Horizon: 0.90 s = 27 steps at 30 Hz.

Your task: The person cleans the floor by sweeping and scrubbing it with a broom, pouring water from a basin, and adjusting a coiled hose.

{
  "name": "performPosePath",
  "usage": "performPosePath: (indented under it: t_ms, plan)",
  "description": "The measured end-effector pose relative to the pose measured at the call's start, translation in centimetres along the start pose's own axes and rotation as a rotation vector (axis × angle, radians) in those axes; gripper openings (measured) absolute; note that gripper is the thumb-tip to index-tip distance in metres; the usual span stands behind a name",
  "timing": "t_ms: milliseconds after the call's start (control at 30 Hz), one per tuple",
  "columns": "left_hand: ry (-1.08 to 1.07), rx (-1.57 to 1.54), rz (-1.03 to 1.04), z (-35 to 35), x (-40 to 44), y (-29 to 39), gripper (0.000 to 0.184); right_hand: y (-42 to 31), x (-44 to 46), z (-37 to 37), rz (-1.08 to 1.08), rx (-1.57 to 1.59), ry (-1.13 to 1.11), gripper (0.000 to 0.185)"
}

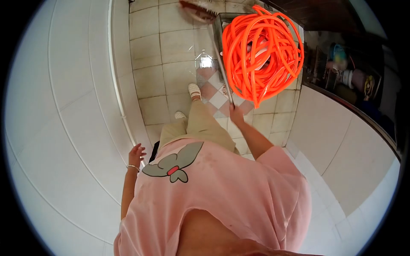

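My right hand point(236, 114) is closed around the end of a long thin broom handle point(225, 79), which slants away up the floor. At its far end the broom head point(198, 12), reddish brown with dark bristles, is blurred over the tiles. A large coil of bright orange hose point(239, 64) lies on a dark box-like support right beside the handle. My left hand point(136, 154) hangs at my side by the white wall pipe, fingers loosely apart and holding nothing.
Tiled floor point(147, 55) stretches ahead, with a shiny patch and patterned tiles near my white shoe point(194, 90). A tiled wall with a white pipe point(116, 79) runs along the left. On the right, a dark shelf point(341, 87) holds jars and other small items.
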<state>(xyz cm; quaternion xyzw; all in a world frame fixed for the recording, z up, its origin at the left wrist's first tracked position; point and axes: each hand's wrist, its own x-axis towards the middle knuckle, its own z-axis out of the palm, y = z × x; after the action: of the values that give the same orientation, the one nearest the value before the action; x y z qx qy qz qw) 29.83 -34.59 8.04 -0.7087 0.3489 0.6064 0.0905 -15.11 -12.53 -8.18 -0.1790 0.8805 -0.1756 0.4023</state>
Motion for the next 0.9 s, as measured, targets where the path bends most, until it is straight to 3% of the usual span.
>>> performPosePath:
  t_ms: [67,167,233,300,367,400,433,467,533,633,767,900]
  plan:
    - [-0.046,-0.008,-0.010,-0.3,1.0,-2.1,0.038,0.2,-6.8,-0.5,0.140,-0.066,-0.065,0.045]
    - [-0.076,0.042,-0.028,-0.7,1.5,-1.7,0.039,2.7,-8.2,1.9,0.135,-0.137,-0.196,0.052]
    - [-0.083,0.080,-0.041,-1.4,2.1,-1.0,0.039,-0.3,-5.3,2.8,0.189,-0.214,-0.272,0.058]
    - [-0.098,0.126,-0.020,-2.3,3.1,1.0,0.039,-0.1,-0.6,6.6,0.296,-0.211,-0.212,0.061]
    - [-0.108,0.195,-0.005,-2.7,3.5,4.1,0.038,-5.3,4.3,5.8,0.162,-0.182,-0.194,0.065]
    - [-0.099,0.220,0.030,-2.9,3.8,5.7,0.037,-8.9,6.7,5.6,0.107,-0.045,-0.017,0.051]
    - [-0.088,0.246,0.065,-3.2,4.3,7.0,0.037,-10.9,10.3,5.4,0.281,-0.200,-0.168,0.051]
    - [-0.078,0.276,0.092,-3.7,4.5,8.1,0.037,-14.6,10.5,3.2,0.052,-0.211,-0.183,0.056]
    - [-0.065,0.277,0.150,-4.6,4.5,10.3,0.037,-17.0,12.5,4.1,0.250,0.014,-0.056,0.058]
    - [-0.093,0.309,0.209,-6.0,5.2,12.4,0.037,-12.8,7.9,7.2,0.251,0.039,-0.022,0.057]
    - [-0.176,0.390,0.208,-7.8,7.3,12.4,0.037,-3.1,-7.9,12.2,0.207,0.146,0.113,0.056]
    - [-0.231,0.458,0.198,-8.3,9.3,12.4,0.037,0.8,-23.7,14.4,0.527,0.028,0.021,0.056]
